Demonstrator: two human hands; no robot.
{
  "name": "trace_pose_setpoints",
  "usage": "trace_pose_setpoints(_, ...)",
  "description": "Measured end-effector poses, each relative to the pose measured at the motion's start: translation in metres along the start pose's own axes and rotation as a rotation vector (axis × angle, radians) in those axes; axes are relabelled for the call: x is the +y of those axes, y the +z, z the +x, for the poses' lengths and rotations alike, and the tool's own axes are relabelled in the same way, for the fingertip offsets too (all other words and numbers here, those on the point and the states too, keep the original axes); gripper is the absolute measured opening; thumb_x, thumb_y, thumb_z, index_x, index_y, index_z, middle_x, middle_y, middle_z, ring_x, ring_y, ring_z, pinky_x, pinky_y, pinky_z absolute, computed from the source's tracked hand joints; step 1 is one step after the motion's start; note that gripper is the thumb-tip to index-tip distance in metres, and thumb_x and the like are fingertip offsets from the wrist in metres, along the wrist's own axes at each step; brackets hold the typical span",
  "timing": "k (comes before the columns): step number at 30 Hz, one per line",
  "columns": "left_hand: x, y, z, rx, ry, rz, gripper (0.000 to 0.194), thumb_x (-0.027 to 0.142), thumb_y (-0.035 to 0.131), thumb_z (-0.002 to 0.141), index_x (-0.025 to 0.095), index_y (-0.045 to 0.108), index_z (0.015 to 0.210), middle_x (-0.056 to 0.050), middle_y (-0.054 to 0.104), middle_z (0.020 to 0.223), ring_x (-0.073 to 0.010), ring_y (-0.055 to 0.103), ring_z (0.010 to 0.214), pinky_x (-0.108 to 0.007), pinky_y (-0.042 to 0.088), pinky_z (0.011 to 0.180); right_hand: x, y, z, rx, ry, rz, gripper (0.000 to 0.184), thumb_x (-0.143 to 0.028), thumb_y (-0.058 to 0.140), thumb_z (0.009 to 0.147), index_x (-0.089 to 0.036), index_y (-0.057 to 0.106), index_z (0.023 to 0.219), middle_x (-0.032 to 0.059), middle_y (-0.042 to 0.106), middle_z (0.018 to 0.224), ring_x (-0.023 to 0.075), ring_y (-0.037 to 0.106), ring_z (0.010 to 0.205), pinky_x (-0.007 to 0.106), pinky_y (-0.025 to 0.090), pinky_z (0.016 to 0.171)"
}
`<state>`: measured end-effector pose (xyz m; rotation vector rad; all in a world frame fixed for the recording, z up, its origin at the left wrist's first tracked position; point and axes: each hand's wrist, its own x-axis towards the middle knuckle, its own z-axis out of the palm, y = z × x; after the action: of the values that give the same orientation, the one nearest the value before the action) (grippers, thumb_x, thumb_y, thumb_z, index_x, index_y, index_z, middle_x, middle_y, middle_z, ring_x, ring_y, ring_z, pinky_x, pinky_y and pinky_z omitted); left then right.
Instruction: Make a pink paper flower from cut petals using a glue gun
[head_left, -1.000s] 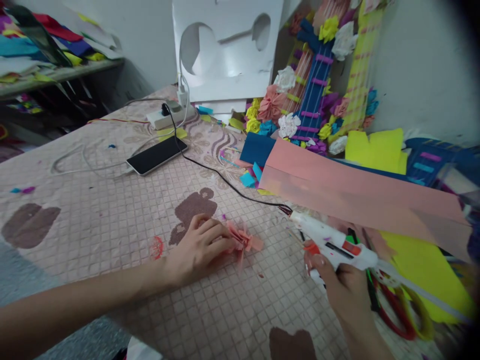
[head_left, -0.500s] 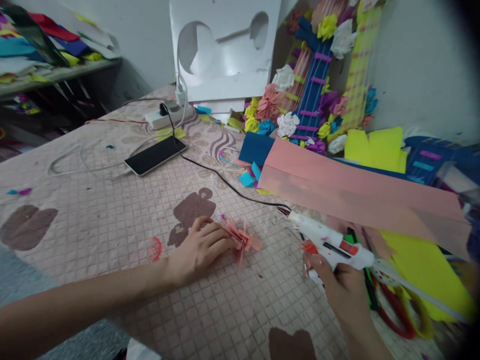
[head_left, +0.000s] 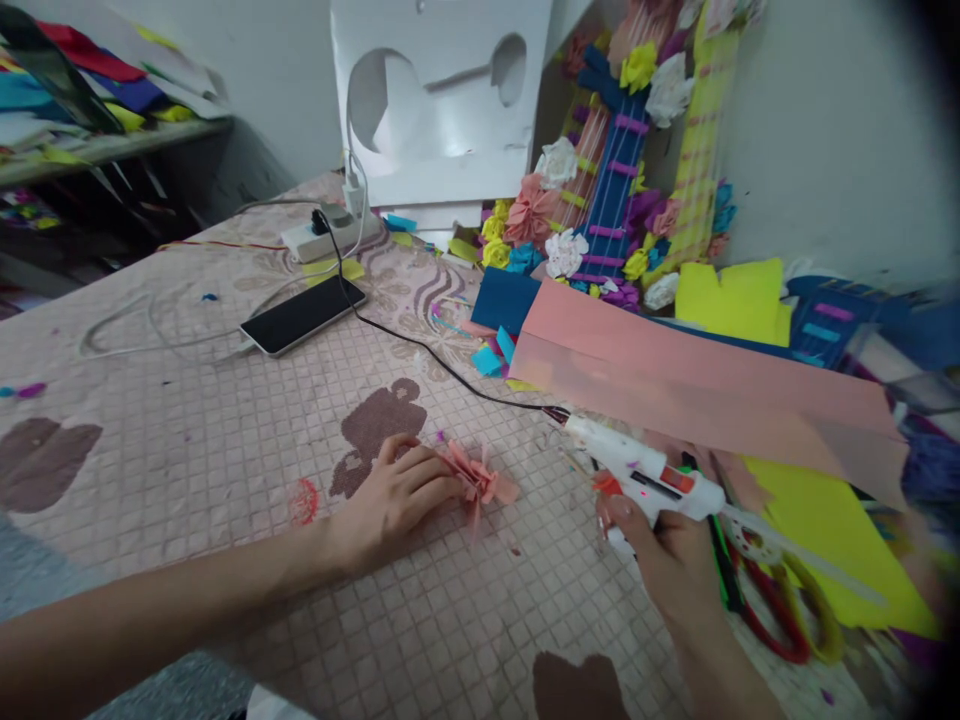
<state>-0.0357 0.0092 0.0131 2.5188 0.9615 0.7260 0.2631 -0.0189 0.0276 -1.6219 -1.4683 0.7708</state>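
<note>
My left hand (head_left: 409, 495) rests on the patterned tablecloth with its fingertips closed on a pink paper flower (head_left: 480, 478). The flower's loose petals fan out to the right of my fingers, and part of it is hidden under them. In my right hand (head_left: 667, 555) is a white hot glue gun (head_left: 637, 470), gripped by its handle with my fingers around the orange trigger (head_left: 606, 484). Its nozzle end points away to the upper left, toward the black cord. A clear glue stick (head_left: 817, 565) sticks out of its back. The gun and the flower are apart.
Scissors with red and yellow handles (head_left: 787, 610) lie right of my right hand. Behind it is a long pink paper sheet (head_left: 697, 365). A phone (head_left: 304, 315) and a power strip (head_left: 330, 238) sit further back, near decorated paper guitars (head_left: 611, 200) and a white box (head_left: 450, 170).
The whole view has shifted slightly, so things sit a little further left. My left hand stays on the flower, and my right hand still holds the glue gun in about the same place.
</note>
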Motion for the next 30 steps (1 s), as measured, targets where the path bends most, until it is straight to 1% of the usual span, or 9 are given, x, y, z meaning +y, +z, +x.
trace_pose_setpoints(5, 0.001, -0.003, 0.0, -0.004, -0.005, -0.027, 0.022, 0.013, 0.044, 0.093, 0.023, 0.06, 0.106, -0.002, 0.065, 0.098, -0.0167, 0.054, 0.092, -0.038, 0.025, 0.095, -0.022, 0.0, 0.024, -0.041, -0.063, -0.099, 0.025, -0.041, 0.059, 0.079, -0.019, 0.064, 0.069, -0.0002, 0.059, 0.057, 0.0148, 0.053, 0.053, 0.026, 0.041, 0.05)
trace_pose_setpoints(9, 0.002, -0.001, -0.001, 0.001, -0.001, -0.042, 0.019, 0.015, 0.046, 0.093, 0.022, 0.06, 0.103, -0.002, 0.065, 0.097, -0.0168, 0.054, 0.092, -0.038, 0.026, 0.094, -0.054, 0.014, 0.072, -0.149, -0.08, -0.09, 0.032, -0.044, 0.056, 0.079, -0.018, 0.055, 0.059, -0.001, 0.053, 0.053, 0.0131, 0.048, 0.051, 0.025, 0.037, 0.048)
trace_pose_setpoints(11, 0.001, 0.0, -0.002, 0.009, -0.006, -0.048, 0.017, 0.017, 0.046, 0.093, 0.021, 0.06, 0.102, -0.002, 0.065, 0.097, -0.017, 0.054, 0.092, -0.038, 0.025, 0.094, -0.07, 0.026, 0.102, -0.269, -0.105, -0.023, 0.026, -0.041, 0.056, 0.079, -0.017, 0.057, 0.067, -0.0005, 0.057, 0.058, 0.0127, 0.05, 0.053, 0.025, 0.038, 0.05)
trace_pose_setpoints(14, 0.0, 0.002, -0.003, -0.007, -0.023, -0.056, 0.017, 0.019, 0.044, 0.094, 0.023, 0.059, 0.102, -0.001, 0.065, 0.097, -0.0166, 0.054, 0.092, -0.037, 0.025, 0.094, -0.094, 0.049, 0.145, -0.345, -0.192, 0.032, 0.023, -0.039, 0.058, 0.078, -0.016, 0.058, 0.08, -0.0012, 0.057, 0.06, 0.0125, 0.052, 0.056, 0.024, 0.039, 0.052)
trace_pose_setpoints(18, 0.0, 0.0, -0.003, 0.008, -0.023, -0.094, 0.018, 0.017, 0.044, 0.094, 0.023, 0.058, 0.103, 0.0, 0.065, 0.098, -0.0157, 0.054, 0.094, -0.036, 0.024, 0.094, -0.115, 0.095, 0.184, -0.299, -0.389, 0.147, 0.024, -0.041, 0.054, 0.081, -0.017, 0.058, 0.078, 0.0004, 0.06, 0.066, 0.0134, 0.055, 0.061, 0.026, 0.044, 0.058)
trace_pose_setpoints(21, 0.0, -0.002, -0.001, 0.033, -0.01, -0.127, 0.018, 0.018, 0.044, 0.094, 0.023, 0.059, 0.102, 0.0, 0.065, 0.099, -0.0144, 0.055, 0.093, -0.034, 0.025, 0.093, -0.109, 0.14, 0.198, -0.302, -0.341, 0.11, 0.023, -0.037, 0.054, 0.079, -0.017, 0.058, 0.091, 0.0018, 0.063, 0.073, 0.0164, 0.057, 0.066, 0.029, 0.047, 0.061)
trace_pose_setpoints(25, 0.001, -0.002, 0.0, 0.039, -0.022, -0.136, 0.018, 0.02, 0.042, 0.095, 0.024, 0.06, 0.098, 0.001, 0.066, 0.097, -0.0144, 0.055, 0.093, -0.034, 0.025, 0.094, -0.087, 0.197, 0.211, -0.283, -0.333, 0.051, 0.022, -0.028, 0.055, 0.077, -0.017, 0.059, 0.096, 0.006, 0.067, 0.09, 0.0217, 0.061, 0.084, 0.035, 0.047, 0.076)
trace_pose_setpoints(27, 0.0, -0.001, 0.0, 0.044, -0.024, -0.144, 0.019, 0.021, 0.041, 0.096, 0.024, 0.059, 0.098, 0.001, 0.067, 0.096, -0.0149, 0.055, 0.093, -0.035, 0.024, 0.095, -0.079, 0.216, 0.216, -0.266, -0.338, 0.015, 0.022, -0.027, 0.056, 0.077, -0.018, 0.06, 0.096, 0.0071, 0.067, 0.092, 0.0238, 0.06, 0.089, 0.038, 0.046, 0.081)
trace_pose_setpoints(30, -0.001, 0.0, -0.001, 0.046, -0.027, -0.158, 0.019, 0.021, 0.041, 0.096, 0.024, 0.059, 0.099, 0.001, 0.067, 0.097, -0.0155, 0.055, 0.093, -0.037, 0.023, 0.095, -0.074, 0.23, 0.224, -0.243, -0.363, -0.038, 0.02, -0.025, 0.055, 0.076, -0.017, 0.06, 0.094, 0.0095, 0.066, 0.095, 0.0254, 0.059, 0.094, 0.04, 0.043, 0.086)
